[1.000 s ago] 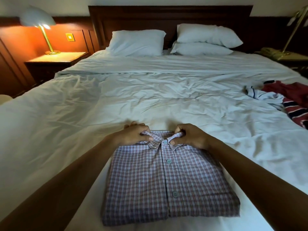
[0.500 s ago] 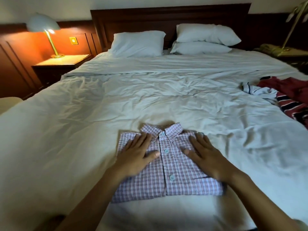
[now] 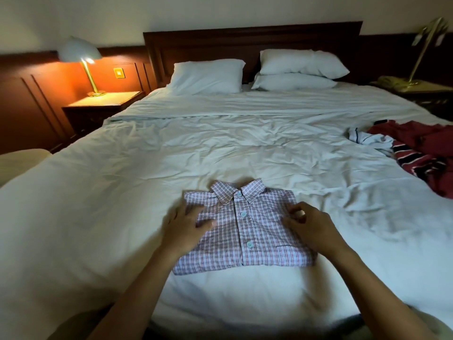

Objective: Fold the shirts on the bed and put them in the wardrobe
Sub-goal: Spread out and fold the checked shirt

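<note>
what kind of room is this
Likely a hotel bedroom: a wide bed with white pillows against a dark headboard, and a brass lamp on a nightstand.

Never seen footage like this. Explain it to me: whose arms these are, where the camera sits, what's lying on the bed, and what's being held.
No machine here: a person wears one wide-angle camera on the head, so you look down along their own arms. On the white bed lies a checked shirt, folded, collar away from the camera. The left hand rests flat on its left side. The fingers of the right hand curl at its right edge; whether they pinch the cloth is unclear. Nothing is lifted. Toward the bed's right edge lies a heap of unfolded clothes, red and striped.
</note>
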`<state>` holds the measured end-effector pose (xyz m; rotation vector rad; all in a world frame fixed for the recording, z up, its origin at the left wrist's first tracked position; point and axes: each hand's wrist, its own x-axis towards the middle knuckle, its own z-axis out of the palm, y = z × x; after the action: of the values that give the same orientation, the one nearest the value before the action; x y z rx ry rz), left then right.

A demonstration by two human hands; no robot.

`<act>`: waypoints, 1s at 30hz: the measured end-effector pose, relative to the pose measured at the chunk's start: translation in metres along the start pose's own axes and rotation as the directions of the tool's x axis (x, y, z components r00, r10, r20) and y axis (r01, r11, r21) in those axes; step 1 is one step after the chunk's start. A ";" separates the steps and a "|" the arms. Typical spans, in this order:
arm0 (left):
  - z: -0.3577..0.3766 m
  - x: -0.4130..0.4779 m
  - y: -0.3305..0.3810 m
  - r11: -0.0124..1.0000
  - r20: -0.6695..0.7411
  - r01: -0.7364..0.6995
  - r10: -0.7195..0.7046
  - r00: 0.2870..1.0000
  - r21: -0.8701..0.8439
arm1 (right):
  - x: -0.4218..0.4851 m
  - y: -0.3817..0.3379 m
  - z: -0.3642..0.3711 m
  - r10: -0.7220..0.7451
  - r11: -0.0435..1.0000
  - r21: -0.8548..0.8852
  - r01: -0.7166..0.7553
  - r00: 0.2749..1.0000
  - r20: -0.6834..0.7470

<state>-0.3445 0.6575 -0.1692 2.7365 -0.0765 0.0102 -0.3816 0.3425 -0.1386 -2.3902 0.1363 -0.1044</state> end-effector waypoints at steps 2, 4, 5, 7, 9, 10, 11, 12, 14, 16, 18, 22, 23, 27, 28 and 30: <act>-0.006 -0.001 -0.005 0.978 -0.096 0.063 -0.083 0.992 -0.198 | -0.003 -0.003 -0.003 0.055 0.998 -0.003 -0.055 0.994 0.093; -0.013 0.000 -0.009 0.923 -0.076 0.109 -0.147 0.986 -0.368 | -0.004 -0.005 -0.003 0.074 0.997 0.026 -0.077 0.990 0.119; -0.017 -0.001 -0.010 0.893 -0.047 0.138 -0.174 0.984 -0.427 | -0.004 -0.004 -0.003 0.072 0.995 0.058 -0.079 0.990 0.117; -0.022 -0.005 -0.013 0.805 0.016 0.203 -0.234 0.972 -0.558 | -0.004 -0.004 -0.002 0.071 0.990 0.116 -0.083 0.992 0.103; -0.023 -0.006 -0.019 0.742 0.048 0.229 -0.257 0.965 -0.630 | -0.005 -0.004 -0.002 0.077 0.986 0.141 -0.090 0.993 0.094; -0.024 -0.006 -0.022 0.727 0.055 0.235 -0.262 0.963 -0.645 | -0.006 -0.003 -0.001 0.082 0.984 0.149 -0.096 0.992 0.094; -0.026 -0.006 -0.023 0.718 0.062 0.237 -0.261 0.963 -0.655 | -0.006 -0.001 -0.001 0.092 0.981 0.162 -0.108 0.990 0.104; -0.028 -0.007 -0.023 0.716 0.068 0.238 -0.258 0.964 -0.656 | -0.006 0.003 0.000 0.106 0.976 0.179 -0.127 0.987 0.120; -0.031 -0.007 -0.022 0.730 0.077 0.237 -0.246 0.966 -0.641 | -0.006 0.009 -0.002 0.128 0.962 0.222 -0.160 0.980 0.152; -0.034 -0.008 -0.021 0.751 0.098 0.247 -0.238 0.966 -0.613 | -0.008 0.013 -0.006 0.128 0.942 0.283 -0.178 0.974 0.187; -0.037 -0.010 -0.020 0.776 0.122 0.260 -0.233 0.965 -0.575 | -0.013 0.013 -0.011 0.100 0.901 0.386 -0.200 0.959 0.264; -0.050 -0.027 -0.011 0.823 0.235 0.288 -0.194 0.952 -0.489 | -0.028 0.009 -0.018 0.037 0.840 0.501 -0.209 0.943 0.331; -0.054 -0.032 -0.009 0.825 0.275 0.294 -0.176 0.945 -0.482 | -0.031 0.007 -0.020 0.027 0.821 0.532 -0.207 0.945 0.326; -0.059 -0.046 -0.008 0.728 0.377 0.315 -0.084 0.922 -0.609 | -0.042 0.005 -0.024 -0.023 0.791 0.580 -0.196 0.937 0.349; -0.058 -0.049 -0.010 0.711 0.384 0.313 -0.065 0.921 -0.629 | -0.043 0.006 -0.024 -0.040 0.801 0.569 -0.186 0.932 0.360; -0.054 -0.053 -0.014 0.700 0.384 0.310 -0.055 0.921 -0.643 | -0.046 0.009 -0.020 -0.060 0.823 0.549 -0.150 0.937 0.345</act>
<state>-0.3966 0.6946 -0.1259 1.9355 0.0909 -0.4609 -0.4296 0.3284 -0.1314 -1.7636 -0.0096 0.2718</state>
